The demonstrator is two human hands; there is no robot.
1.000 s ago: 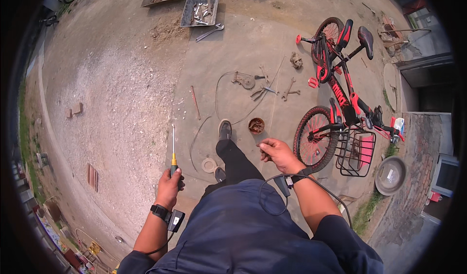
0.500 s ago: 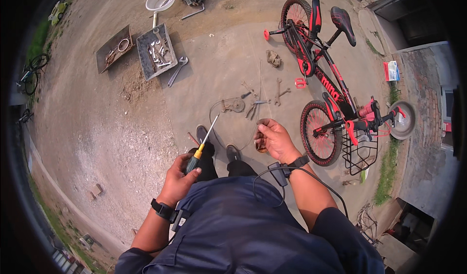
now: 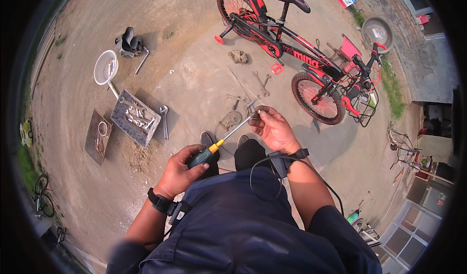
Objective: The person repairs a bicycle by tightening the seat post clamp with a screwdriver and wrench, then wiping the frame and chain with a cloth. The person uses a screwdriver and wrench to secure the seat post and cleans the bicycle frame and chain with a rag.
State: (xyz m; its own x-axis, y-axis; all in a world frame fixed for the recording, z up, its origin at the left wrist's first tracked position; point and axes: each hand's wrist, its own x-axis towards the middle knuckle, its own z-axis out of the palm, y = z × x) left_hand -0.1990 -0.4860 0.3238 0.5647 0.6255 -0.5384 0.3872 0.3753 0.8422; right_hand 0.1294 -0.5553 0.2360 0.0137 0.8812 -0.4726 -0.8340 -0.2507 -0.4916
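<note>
Shallow rusty tray [image 3: 92, 139]: on the ground, far left, holding a ring and brown scraps. White bowl [image 3: 101, 68]: beyond it, metal pieces inside. Grey metal tray [image 3: 127, 128]: filled with assorted wrenches. Adjustable wrench [image 3: 165, 124]: flat, just beside the grey tray. Left hand [image 3: 181, 171]: closed around a screwdriver's grip. Screwdriver [image 3: 205, 155]: green-and-yellow handle, steel shaft slanting up rightward, tip close by the right fingertips; contact cannot be told. Brownish lump [image 3: 238, 56]: on the concrete. Right hand [image 3: 276, 132]: fingers curled, thumb and forefinger together; anything pinched is indistinct. Bicycle [image 3: 307, 58]: black and red, lying near the right hand.
</note>
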